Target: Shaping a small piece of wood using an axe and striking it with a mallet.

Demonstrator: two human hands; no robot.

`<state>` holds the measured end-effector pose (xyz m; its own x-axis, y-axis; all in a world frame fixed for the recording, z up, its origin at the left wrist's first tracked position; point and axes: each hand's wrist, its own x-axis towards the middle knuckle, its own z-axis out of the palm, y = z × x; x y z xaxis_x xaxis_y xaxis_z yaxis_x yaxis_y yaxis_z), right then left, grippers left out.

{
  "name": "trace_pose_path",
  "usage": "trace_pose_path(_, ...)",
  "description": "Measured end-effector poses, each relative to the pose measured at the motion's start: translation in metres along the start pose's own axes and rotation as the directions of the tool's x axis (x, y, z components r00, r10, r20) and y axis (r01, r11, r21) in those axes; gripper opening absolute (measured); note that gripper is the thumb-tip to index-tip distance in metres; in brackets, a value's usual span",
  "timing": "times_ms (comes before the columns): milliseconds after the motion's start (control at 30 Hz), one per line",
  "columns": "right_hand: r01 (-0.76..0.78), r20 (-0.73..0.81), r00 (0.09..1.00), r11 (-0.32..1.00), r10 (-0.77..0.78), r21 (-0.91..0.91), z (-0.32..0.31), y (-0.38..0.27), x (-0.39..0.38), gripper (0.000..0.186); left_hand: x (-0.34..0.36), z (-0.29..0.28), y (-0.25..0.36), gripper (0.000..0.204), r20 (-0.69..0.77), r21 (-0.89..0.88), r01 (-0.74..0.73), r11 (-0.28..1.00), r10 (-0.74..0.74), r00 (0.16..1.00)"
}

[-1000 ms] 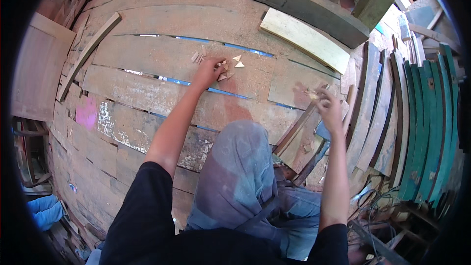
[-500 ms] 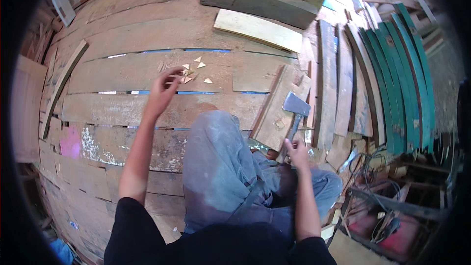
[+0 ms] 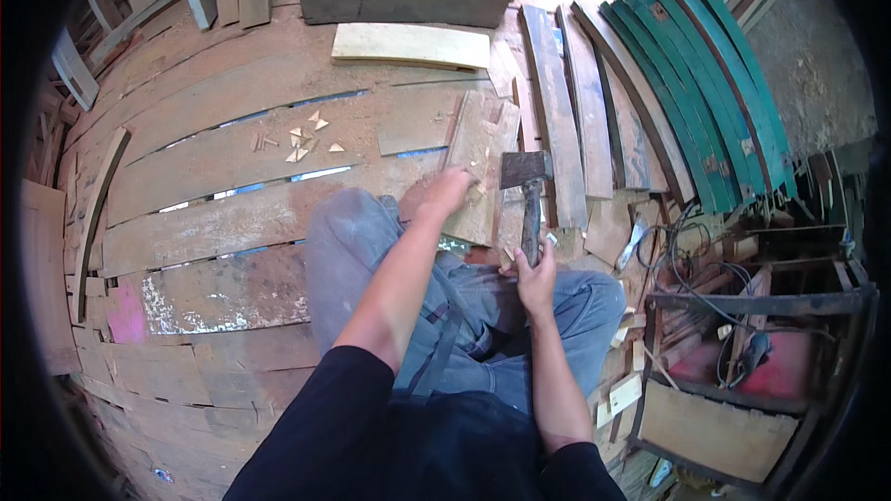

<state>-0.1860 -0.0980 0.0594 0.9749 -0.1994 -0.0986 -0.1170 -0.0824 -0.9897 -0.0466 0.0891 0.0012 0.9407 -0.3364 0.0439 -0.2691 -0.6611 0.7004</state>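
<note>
My right hand is wrapped round the dark handle of a hatchet, whose broad head stands up beside a thick wooden board. My left hand is low over the near part of that board, its fingers closed at a small pale piece of wood. The fingertips are partly hidden, but the piece appears pinched there. To the left, several small triangular wood pieces lie loosely grouped on the plank floor, with a few thin slivers beside them.
I sit on a plank floor with gaps between its boards. A pale plank and a heavy dark beam lie ahead. Long boards and green-painted slats are at right. A metal frame with cables stands at near right.
My left hand has moved right, from beside the triangular pieces to the thick board. The hatchet has turned in my right hand, and the whole view has shifted to the right.
</note>
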Motion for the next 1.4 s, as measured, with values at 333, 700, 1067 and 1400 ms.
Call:
trace_pose_path(333, -0.322, 0.108, 0.944, 0.942, 0.312, 0.099, 0.023, -0.004, 0.001, 0.016, 0.016, 0.018, -0.011, 0.021, -0.250, -0.111, 0.055, 0.992, -0.081, 0.965)
trace_pose_path(700, -0.194, 0.215, 0.951, 0.969, 0.224, -0.152, 0.033, 0.002, 0.014, 0.020, 0.017, 0.013, -0.013, 0.016, -0.217, -0.225, 0.162, 0.961, -0.211, 0.953)
trace_pose_path(1067, -0.071, 0.222, 0.960, 0.912, 0.173, -0.405, 0.039, 0.012, 0.015, 0.027, 0.014, 0.013, -0.014, 0.018, -0.218, -0.238, 0.181, 0.954, -0.234, 0.947)
trace_pose_path(1400, 0.086, 0.127, 0.990, 0.975, -0.061, -0.204, 0.049, -0.069, 0.018, 0.012, 0.015, -0.001, -0.031, 0.016, -0.519, -0.614, 0.174, 0.770, -0.560, 0.646)
